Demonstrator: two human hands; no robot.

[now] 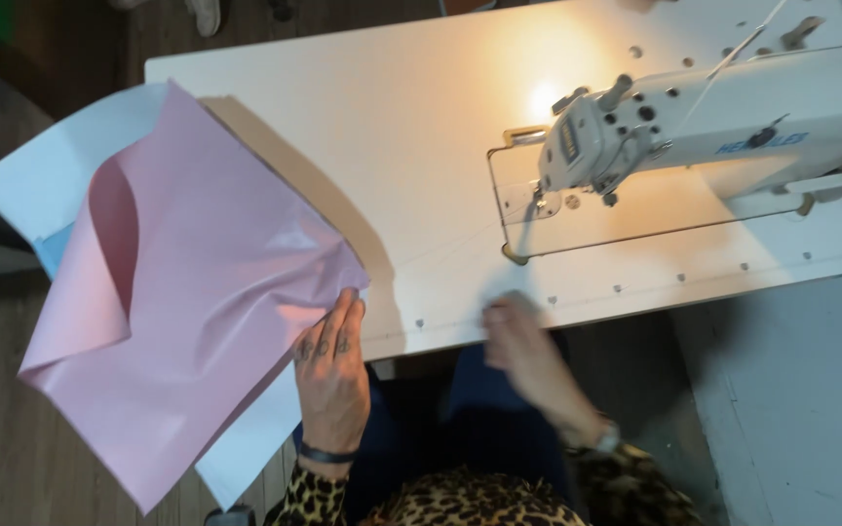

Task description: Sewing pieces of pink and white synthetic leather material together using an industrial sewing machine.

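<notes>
White bench (421,146), machine (713,127) at right. Left hand (331,365) flat on pink sheet (187,292) overhanging front-left edge; right hand (523,341) blurred, grip unclear. Sheet likely to slide off if released.

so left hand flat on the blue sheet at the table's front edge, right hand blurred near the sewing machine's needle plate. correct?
Not quite: in the head view, the sheet under the left hand is pink, not blue; a pale blue sheet only peeks out beneath it. The rest holds: the hand lies flat at the table's front edge, and the right hand is blurred near the sewing machine's needle plate.
</notes>
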